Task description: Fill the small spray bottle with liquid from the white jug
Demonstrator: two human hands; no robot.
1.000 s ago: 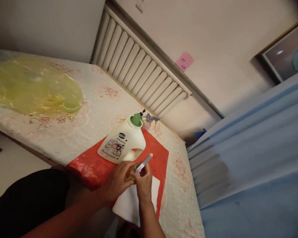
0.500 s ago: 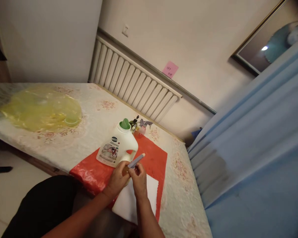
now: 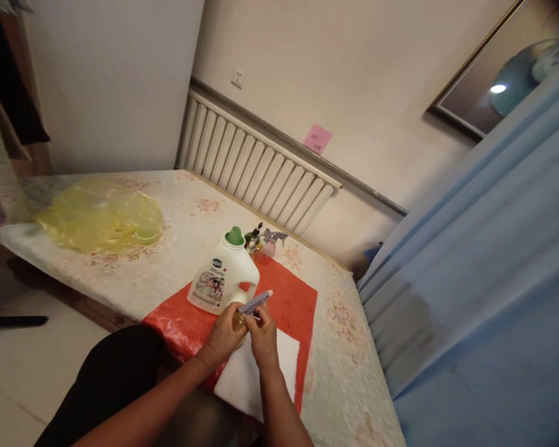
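A small spray bottle (image 3: pixel 255 302) with a grey spray head and a yellowish body is between my two hands, above a white cloth or sheet of paper (image 3: pixel 242 388). My left hand (image 3: pixel 226 332) is closed around the bottle's body, which my fingers partly hide. The fingers of my right hand (image 3: pixel 262 335) are pinched at the collar just under the spray head. Right behind them stands a large white detergent jug (image 3: pixel 235 267) with a green spout, its mouth uncapped. Both the jug and the white sheet rest on a red plastic sheet (image 3: pixel 289 298).
More small spray bottles (image 3: pixel 266 248) stand behind the jug. A yellow plastic bag (image 3: pixel 97 217) lies on the left of the flowered tablecloth (image 3: pixel 342 316), with a pale green cap (image 3: pixel 146 236) at it. A radiator (image 3: pixel 261 158) runs along the wall; a blue curtain (image 3: pixel 470 279) hangs right.
The view has shifted slightly, so the table things appear a little further right and lower. Both hands stay on the spray bottle, with the right fingers slightly shifted at its collar.
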